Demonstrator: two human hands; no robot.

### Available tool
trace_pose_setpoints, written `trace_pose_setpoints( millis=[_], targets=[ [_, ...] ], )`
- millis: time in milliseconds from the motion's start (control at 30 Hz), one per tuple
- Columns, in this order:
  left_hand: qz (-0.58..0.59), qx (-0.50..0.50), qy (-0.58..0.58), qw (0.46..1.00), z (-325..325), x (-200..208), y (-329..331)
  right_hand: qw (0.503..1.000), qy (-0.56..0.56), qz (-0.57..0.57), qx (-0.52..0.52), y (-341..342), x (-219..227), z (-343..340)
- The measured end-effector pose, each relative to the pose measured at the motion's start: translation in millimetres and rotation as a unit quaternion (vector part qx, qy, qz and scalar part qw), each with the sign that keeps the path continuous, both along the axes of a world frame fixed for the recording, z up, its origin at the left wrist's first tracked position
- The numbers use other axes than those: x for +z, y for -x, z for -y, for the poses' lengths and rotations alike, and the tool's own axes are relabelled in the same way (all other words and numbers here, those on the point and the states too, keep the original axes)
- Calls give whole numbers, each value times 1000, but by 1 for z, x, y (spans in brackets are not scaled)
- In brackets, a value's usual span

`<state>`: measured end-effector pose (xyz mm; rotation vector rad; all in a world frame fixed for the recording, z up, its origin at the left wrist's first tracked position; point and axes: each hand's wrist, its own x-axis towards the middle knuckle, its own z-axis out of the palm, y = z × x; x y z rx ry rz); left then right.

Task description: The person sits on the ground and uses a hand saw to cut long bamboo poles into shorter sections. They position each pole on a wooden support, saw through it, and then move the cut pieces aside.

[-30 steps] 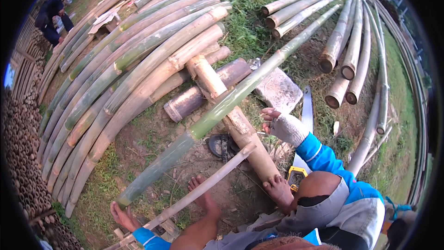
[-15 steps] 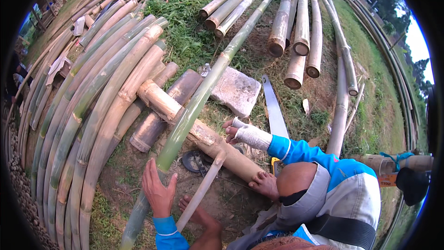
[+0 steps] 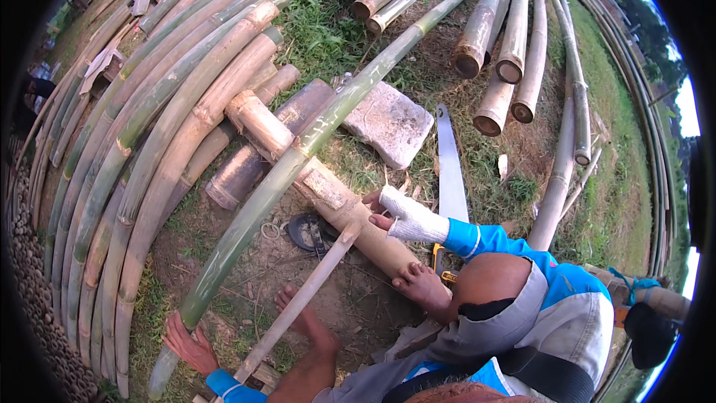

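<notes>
1. Green pole [image 3: 298,157] lies slanted across a tan log [image 3: 328,190]; no cut shows in it, so the work looks barely begun.
2. Left hand [image 3: 188,343] lies flat with spread fingers on the pole's low end.
3. Right hand [image 3: 406,215], gloved white, rests half-curled on the log, holding nothing.
4. Saw [image 3: 450,168] lies unused on the ground, just right.
5. No containers in view.

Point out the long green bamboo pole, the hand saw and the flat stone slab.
Long green bamboo pole [image 3: 298,157], head view, mid-length.
Hand saw [image 3: 450,172], head view, on its blade.
Flat stone slab [image 3: 391,123], head view, top face.
</notes>
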<state>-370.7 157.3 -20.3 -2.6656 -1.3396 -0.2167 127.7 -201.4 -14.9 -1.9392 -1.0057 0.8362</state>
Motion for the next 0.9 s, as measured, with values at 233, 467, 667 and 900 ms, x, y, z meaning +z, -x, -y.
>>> trace_pose_setpoints(
  millis=[233, 467, 667, 900],
  targets=[
    [-1, 294, -157, 943, -16, -18, 79, 900, -10, 346, 265, 69, 20, -26],
    [234, 60, 19, 970, 47, -1, -26, 840, -26, 371, 394, 93, 9, -40],
    [161, -138, 151, 966, 54, -38, -118, 805, -12, 386, 451, 109, -9, -69],
    [100, -139, 187, 967, 30, -55, -89, 837, -84, 353, 411, 115, -26, -95]
  ],
)
